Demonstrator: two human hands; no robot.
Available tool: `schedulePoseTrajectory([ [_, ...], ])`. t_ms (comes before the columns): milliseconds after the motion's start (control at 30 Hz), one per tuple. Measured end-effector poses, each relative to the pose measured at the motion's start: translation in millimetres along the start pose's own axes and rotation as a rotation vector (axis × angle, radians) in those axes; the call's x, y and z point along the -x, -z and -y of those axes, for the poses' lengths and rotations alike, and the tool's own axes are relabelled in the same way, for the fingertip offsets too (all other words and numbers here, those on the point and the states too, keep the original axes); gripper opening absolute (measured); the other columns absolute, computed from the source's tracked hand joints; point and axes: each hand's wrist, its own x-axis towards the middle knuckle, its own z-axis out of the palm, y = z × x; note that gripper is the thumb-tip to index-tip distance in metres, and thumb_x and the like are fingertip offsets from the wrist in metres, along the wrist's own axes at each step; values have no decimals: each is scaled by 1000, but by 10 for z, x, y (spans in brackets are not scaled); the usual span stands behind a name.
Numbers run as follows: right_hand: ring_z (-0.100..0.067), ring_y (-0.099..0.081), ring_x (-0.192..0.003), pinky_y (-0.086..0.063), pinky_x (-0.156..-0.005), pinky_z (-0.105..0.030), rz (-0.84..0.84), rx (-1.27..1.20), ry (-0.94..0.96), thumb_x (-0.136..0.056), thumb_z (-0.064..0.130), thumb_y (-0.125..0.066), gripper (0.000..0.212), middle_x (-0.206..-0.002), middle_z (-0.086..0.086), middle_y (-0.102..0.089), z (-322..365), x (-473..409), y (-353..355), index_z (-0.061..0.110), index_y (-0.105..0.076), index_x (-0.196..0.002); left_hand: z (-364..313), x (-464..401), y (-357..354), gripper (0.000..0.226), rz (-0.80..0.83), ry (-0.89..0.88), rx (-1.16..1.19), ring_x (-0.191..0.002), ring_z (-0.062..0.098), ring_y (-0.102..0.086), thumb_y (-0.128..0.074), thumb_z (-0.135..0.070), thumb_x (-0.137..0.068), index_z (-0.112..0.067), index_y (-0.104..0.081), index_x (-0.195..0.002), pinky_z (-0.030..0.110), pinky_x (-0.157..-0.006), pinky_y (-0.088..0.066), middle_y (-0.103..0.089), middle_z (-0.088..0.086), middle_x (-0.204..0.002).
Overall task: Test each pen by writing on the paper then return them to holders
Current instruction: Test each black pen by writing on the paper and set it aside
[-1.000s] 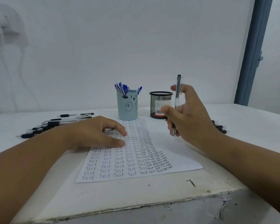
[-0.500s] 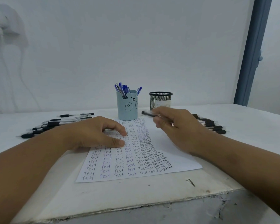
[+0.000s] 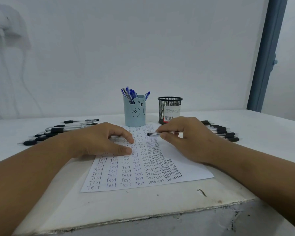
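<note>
A white sheet of paper (image 3: 191, 169) covered with rows of the word "Test" lies in the middle of the table. My left hand (image 3: 99, 142) rests on its upper left part, fingers loosely curled, thumb flat on the sheet. My right hand (image 3: 187, 137) pinches a clear pen (image 3: 154, 134) with a black end, held level just above the paper and pointing left. Behind the sheet stand a light blue bear holder (image 3: 134, 113) with several blue pens and a black mesh holder (image 3: 170, 109) in which no pen shows.
Several black-grip pens (image 3: 58, 132) lie in a row on the table to the left; another row of black pens (image 3: 223, 132) lies to the right, behind my right hand. The table's chipped front edge (image 3: 143, 220) runs close to me. A blue door frame (image 3: 266, 57) stands at the right.
My right hand brought the pen down from upright in front of the mesh holder to level and low over the paper. My left hand stayed put.
</note>
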Motion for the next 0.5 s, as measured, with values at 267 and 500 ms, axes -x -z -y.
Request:
schedulePoseTrajectory([
  [267, 0, -59, -95, -43, -83, -8, 6, -28, -20, -96, 23, -67, 19, -96, 15, -70, 32, 6, 5, 27, -78, -111, -13, 4, -7, 51, -10, 21, 3, -130, -4, -45, -82, -59, -53, -49, -73, -103, 33, -119, -28, -57, -32, -130],
  [500, -8, -60, -90, -42, -79, -12, -82, 40, -115, -89, 8, -73, 22, -96, 4, -64, -159, -84, 156, 22, -80, -104, -1, 10, -8, 50, -5, 13, 25, -129, -1, -47, -83, -57, -54, -47, -74, -102, 33, -118, -30, -57, -27, -132],
])
